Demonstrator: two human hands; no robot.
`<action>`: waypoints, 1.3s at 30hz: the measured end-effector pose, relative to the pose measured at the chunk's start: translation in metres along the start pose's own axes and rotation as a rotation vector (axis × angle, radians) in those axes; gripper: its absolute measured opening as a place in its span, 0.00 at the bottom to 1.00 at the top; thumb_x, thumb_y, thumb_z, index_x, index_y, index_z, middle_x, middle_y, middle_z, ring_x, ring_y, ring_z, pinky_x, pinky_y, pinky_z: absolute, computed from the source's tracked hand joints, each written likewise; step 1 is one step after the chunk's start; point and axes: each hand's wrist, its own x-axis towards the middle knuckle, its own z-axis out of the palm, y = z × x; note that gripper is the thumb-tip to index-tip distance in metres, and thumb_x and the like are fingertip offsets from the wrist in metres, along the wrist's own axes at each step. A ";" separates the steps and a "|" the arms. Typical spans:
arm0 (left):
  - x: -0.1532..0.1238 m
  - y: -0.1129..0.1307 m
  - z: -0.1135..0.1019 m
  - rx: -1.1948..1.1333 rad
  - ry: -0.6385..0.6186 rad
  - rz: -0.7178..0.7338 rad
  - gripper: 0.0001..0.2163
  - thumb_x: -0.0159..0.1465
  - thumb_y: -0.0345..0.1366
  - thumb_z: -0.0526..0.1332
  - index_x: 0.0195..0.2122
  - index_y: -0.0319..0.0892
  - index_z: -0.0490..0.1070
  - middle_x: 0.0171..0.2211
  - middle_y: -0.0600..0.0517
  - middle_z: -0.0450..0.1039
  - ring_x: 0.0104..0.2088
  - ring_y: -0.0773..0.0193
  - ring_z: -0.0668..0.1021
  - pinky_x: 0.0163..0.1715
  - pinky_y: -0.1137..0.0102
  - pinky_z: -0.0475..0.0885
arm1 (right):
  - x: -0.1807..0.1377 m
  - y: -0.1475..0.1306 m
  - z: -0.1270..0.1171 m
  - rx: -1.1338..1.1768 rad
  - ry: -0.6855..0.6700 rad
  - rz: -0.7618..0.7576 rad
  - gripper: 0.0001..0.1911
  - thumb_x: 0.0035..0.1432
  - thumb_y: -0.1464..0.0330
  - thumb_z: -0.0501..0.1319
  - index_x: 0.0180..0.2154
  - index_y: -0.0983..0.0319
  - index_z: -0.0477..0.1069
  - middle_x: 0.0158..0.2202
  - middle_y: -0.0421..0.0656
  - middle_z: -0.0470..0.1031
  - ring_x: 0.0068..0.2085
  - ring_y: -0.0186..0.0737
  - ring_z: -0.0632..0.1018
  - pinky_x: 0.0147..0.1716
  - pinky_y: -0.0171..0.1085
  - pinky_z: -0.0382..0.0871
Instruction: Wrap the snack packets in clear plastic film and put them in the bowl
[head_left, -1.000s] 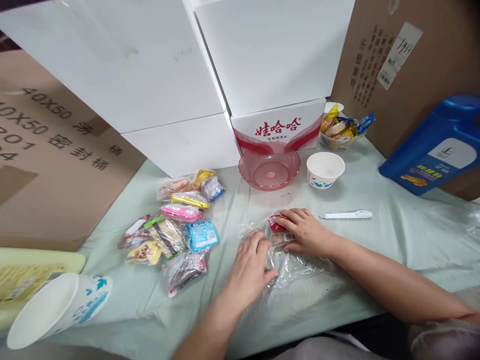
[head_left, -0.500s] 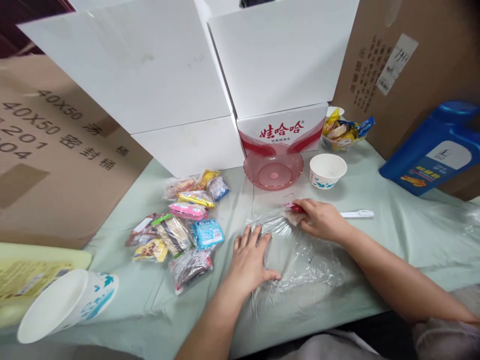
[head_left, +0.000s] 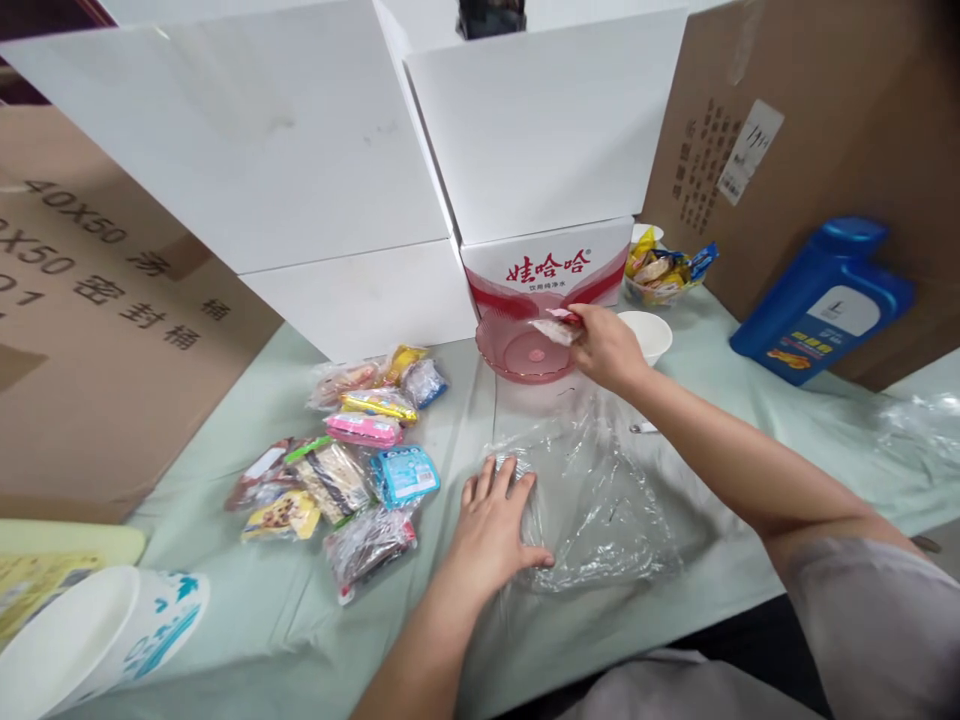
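My left hand (head_left: 495, 530) lies flat with fingers spread, at the left edge of a clear plastic bag (head_left: 592, 510) on the cloth. Above the right side of a pink scalloped glass bowl (head_left: 525, 362), my right hand (head_left: 609, 345) is closed on a small wrapped snack (head_left: 556, 330) with a whitish and red wrapper. A white paper bowl (head_left: 651, 335) is partly hidden behind that hand. To the left of my left hand is a loose pile of packaged snacks (head_left: 349, 470), among them a blue packet (head_left: 407, 477) and a pink packet (head_left: 364, 430).
White boxes (head_left: 337, 180) and a red-and-white carton (head_left: 551, 265) stand behind the bowl. At back right, a clear container (head_left: 664, 292) holds wrapped snacks beside a blue bottle (head_left: 821, 305). A large paper cup (head_left: 105, 635) is at front left. Cardboard boxes (head_left: 90, 330) flank the table.
My right hand has lifted the wrapped snack off the plastic bag and moved it up and away to the pink bowl. My left hand stays in place on the bag.
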 end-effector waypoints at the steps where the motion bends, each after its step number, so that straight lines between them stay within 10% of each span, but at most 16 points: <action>1: 0.000 -0.001 0.000 -0.005 0.004 0.002 0.44 0.42 0.48 0.75 0.60 0.46 0.63 0.67 0.40 0.52 0.68 0.37 0.51 0.62 0.44 0.53 | 0.009 -0.001 0.005 -0.044 -0.063 -0.023 0.25 0.56 0.72 0.55 0.56 0.69 0.64 0.54 0.56 0.71 0.53 0.54 0.71 0.52 0.49 0.64; 7: -0.001 -0.001 0.002 -0.019 0.015 0.021 0.42 0.43 0.49 0.74 0.60 0.47 0.63 0.67 0.39 0.52 0.68 0.36 0.51 0.60 0.43 0.56 | 0.010 -0.019 0.012 -0.121 -0.186 -0.108 0.25 0.58 0.70 0.58 0.57 0.69 0.65 0.57 0.56 0.68 0.56 0.57 0.67 0.54 0.52 0.61; 13: -0.002 0.000 0.002 0.009 0.017 -0.038 0.45 0.42 0.49 0.75 0.61 0.48 0.62 0.68 0.41 0.49 0.67 0.33 0.51 0.59 0.43 0.57 | -0.100 -0.052 0.009 0.045 -0.453 -0.458 0.17 0.65 0.63 0.54 0.48 0.65 0.73 0.44 0.53 0.76 0.45 0.50 0.73 0.45 0.48 0.67; 21: 0.001 -0.007 0.000 0.053 0.033 -0.152 0.47 0.39 0.53 0.74 0.61 0.50 0.61 0.68 0.40 0.49 0.65 0.28 0.54 0.57 0.41 0.57 | -0.186 0.017 -0.006 -0.135 -0.492 -0.202 0.36 0.61 0.49 0.55 0.64 0.61 0.59 0.67 0.54 0.55 0.68 0.60 0.52 0.61 0.60 0.53; 25: 0.001 -0.016 -0.001 -0.057 0.159 -0.056 0.37 0.43 0.53 0.73 0.54 0.47 0.67 0.61 0.40 0.61 0.61 0.36 0.62 0.56 0.45 0.61 | -0.187 0.033 -0.026 -0.178 -0.433 -0.185 0.31 0.61 0.51 0.56 0.60 0.62 0.65 0.65 0.55 0.60 0.67 0.60 0.55 0.61 0.60 0.53; 31: 0.022 -0.039 0.004 -0.221 0.686 -0.141 0.16 0.64 0.44 0.59 0.48 0.39 0.67 0.42 0.43 0.70 0.47 0.51 0.73 0.49 0.54 0.69 | -0.163 -0.004 -0.043 0.025 -0.338 -0.277 0.14 0.65 0.64 0.55 0.46 0.62 0.74 0.49 0.53 0.75 0.53 0.53 0.72 0.51 0.54 0.66; 39: 0.037 -0.036 0.014 -0.298 0.615 -0.126 0.01 0.60 0.31 0.59 0.31 0.43 0.69 0.34 0.50 0.71 0.40 0.57 0.74 0.43 0.62 0.70 | -0.086 -0.072 0.021 0.237 -0.459 -0.378 0.12 0.64 0.72 0.54 0.44 0.65 0.74 0.45 0.52 0.77 0.48 0.48 0.75 0.48 0.48 0.68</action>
